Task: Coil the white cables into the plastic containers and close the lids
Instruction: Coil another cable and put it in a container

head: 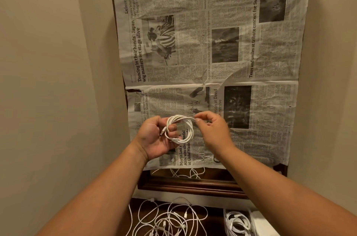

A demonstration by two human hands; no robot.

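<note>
Smooth white cable (179,118), wound in round loops, held up before crinkled newspaper (222,13). Left hand (157,139) curls round the coil's left side; right hand (212,131) pinches its upper-right strand. Below: dark wooden ledge (189,185), loose cables (168,220) tangled, clear plastic container (225,218) holding coils. Matte beige walls (48,81).

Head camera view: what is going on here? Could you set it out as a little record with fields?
left grip: hand holds the coiled cable, fingers curled round it
right grip: hand pinches the coil's top strand
loose cables: tangled on the dark surface below
container: bottom right, coiled cable inside; lid not clear
backdrop: newspaper over a wooden frame
</note>
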